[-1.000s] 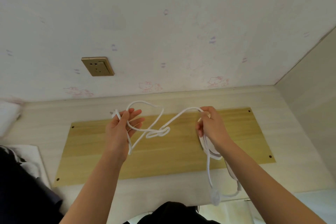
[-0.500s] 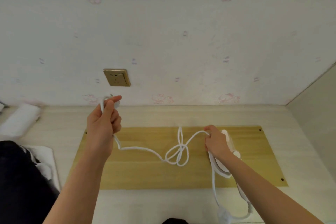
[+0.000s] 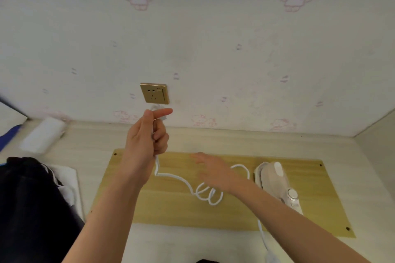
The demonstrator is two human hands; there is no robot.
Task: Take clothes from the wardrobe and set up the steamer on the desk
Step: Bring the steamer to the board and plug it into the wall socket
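A white handheld steamer (image 3: 275, 181) lies on a yellow wooden board (image 3: 171, 209) on the desk. Its white cord (image 3: 183, 181) runs left in loose loops across the board. My left hand (image 3: 147, 136) grips the plug end of the cord, raised just below the gold wall socket (image 3: 154, 93), index finger stretched out. My right hand (image 3: 213, 171) hovers open and blurred over the board above the cord loops, left of the steamer, holding nothing.
Dark clothing (image 3: 32, 205) lies over white fabric at the left of the pale desk (image 3: 89, 141). A white rolled item (image 3: 42, 134) rests near the wall at far left. A side panel (image 3: 378, 139) closes the desk on the right.
My left hand has lifted the plug up toward the socket. My right hand has let go of the steamer and moved left over the cord. The view has tilted upward.
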